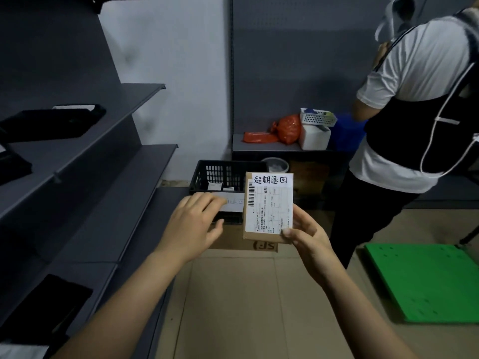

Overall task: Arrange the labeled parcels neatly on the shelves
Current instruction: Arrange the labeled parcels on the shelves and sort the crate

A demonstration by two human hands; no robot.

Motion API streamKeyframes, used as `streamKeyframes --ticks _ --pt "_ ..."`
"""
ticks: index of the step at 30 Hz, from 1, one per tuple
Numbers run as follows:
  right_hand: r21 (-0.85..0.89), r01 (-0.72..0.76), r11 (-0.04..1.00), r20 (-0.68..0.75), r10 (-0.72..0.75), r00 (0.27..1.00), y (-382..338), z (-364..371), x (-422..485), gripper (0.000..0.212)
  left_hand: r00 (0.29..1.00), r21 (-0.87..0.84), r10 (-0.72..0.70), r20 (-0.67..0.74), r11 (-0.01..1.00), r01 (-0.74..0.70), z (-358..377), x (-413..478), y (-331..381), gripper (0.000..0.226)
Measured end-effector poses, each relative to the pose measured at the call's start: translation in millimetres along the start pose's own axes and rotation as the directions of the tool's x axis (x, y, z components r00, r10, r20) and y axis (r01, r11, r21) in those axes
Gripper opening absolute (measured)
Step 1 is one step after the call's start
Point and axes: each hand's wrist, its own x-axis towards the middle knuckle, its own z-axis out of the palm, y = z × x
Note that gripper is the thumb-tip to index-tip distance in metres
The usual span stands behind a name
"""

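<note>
1. 2 bare hands were raised in front of a black crate (pixel 220 174).
2. The right hand (pixel 308 239) pinched a small cardboard parcel (pixel 269 206) at its lower right corner. The thumb lay on the front by the label's bottom edge and the fingers were curled behind it.
3. That parcel stood upright above the right thumb. Its printed barcode label and a handwritten white slip faced the camera.
4. The left hand (pixel 194 224) was spread loosely, its fingers nearly straight and close together, holding nothing. The fingertips lay on a white-labelled parcel (pixel 233 202), and the thumb hung apart below them.
5. This 2nd parcel sat just beyond the left fingertips, at the crate's near rim and just beside the held parcel. Whether it rested in the crate or on its edge could not be told.
6. A brown carton (pixel 248 244) with printed letters lay below the fingers of both hands, under the crate.
7. Dark shelves (pixel 116 177) ran well to the left of the left fingers, and flat black parcels (pixel 51 123) lay on them.
8. Another person (pixel 414 112) stood well to the right of the right fingers, back turned. A green board (pixel 427 281) lay on the floor below that side.
</note>
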Motion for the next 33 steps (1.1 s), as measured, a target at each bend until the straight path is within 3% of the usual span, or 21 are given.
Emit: streamKeyframes --ticks 5,16,21,33 --pt "0.038 -0.015 0.999 -0.073 0.018 0.997 9.9 -2.2 90.4 0.110 1.000 -0.031 -0.003 0.018 1.000 0.003 62.2 50.2 -59.6 0.036" --pt "-0.019 0.014 1.000 -0.154 -0.017 0.988 13.1 35.6 306.6 0.071 0.998 -0.100 0.025 0.064 0.995 -0.019 172.7 184.2 -232.1 0.041" --pt "0.007 -0.037 0.999 -0.164 0.038 0.986 23.2 36.8 388.3 0.079 0.994 -0.119 0.013 0.112 0.993 0.001 222.4 225.2 -283.8 0.040" --pt "0.081 -0.161 0.984 -0.136 0.171 0.976 78.8 -32.1 608.4 0.065 0.972 -0.070 -0.078 0.219 0.993 0.096 380.6 331.2 -366.7 0.038"
